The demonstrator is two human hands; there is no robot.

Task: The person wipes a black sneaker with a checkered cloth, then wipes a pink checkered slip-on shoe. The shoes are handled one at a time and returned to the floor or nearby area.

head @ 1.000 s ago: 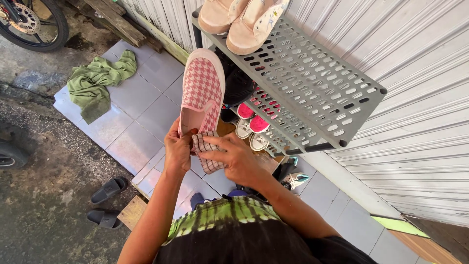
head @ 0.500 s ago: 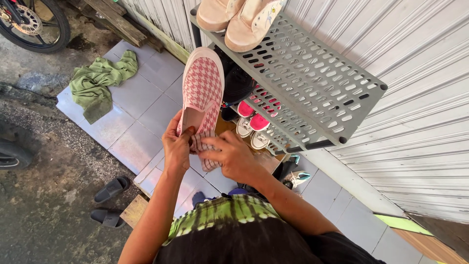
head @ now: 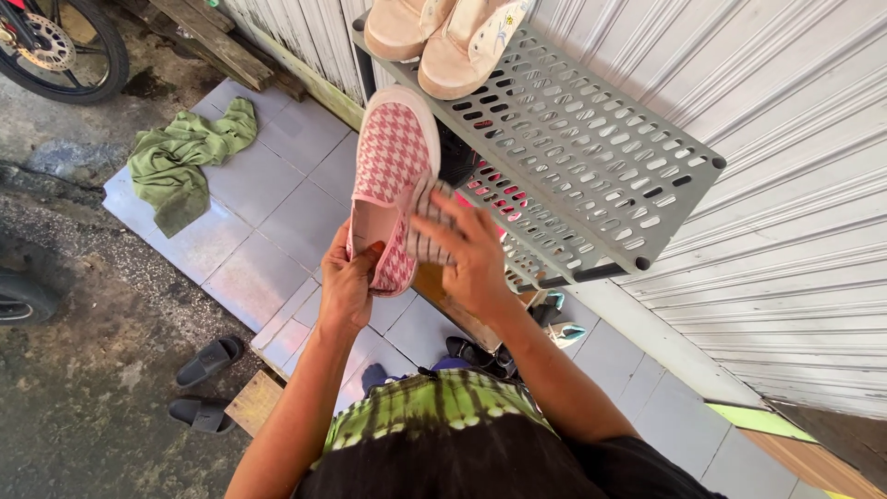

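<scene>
While the left hand (head: 348,282) clasps a pink checked shoe (head: 391,176), the right hand (head: 468,249) presses a checked cloth (head: 427,222) against it — both grips closed

Checked cloth (head: 427,222) mostly covered by right hand (head: 471,254). Beige shoes (head: 443,37) cut by top edge; motorcycle wheel (head: 55,46) cut at corner. Shoes on lower rack shelf (head: 504,199) largely hidden behind top shelf (head: 591,157)
</scene>
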